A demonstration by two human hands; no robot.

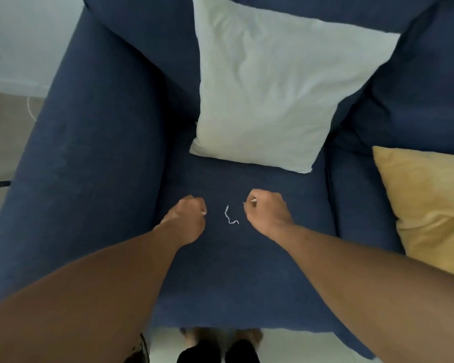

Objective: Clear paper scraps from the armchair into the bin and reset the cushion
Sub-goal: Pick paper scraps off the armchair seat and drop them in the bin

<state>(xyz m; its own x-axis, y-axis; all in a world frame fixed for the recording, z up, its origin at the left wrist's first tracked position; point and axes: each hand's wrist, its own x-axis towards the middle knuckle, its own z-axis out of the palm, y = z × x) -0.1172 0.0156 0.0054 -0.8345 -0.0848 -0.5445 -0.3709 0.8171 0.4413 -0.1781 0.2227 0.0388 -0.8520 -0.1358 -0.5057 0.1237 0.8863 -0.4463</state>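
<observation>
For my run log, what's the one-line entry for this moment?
left hand: fisted on scrap | right hand: fisted on scrap | paper strip: loose on seat between hands | white cushion: against backrest

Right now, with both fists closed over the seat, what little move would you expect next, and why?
Probably the right hand dips to pinch up the thin white paper strip lying loose on the blue seat between the two fists. Both hands, the left hand too, already show bits of white at the fingers, so they seem to be gathering scraps, and this strip is the only one I can see left.
</observation>
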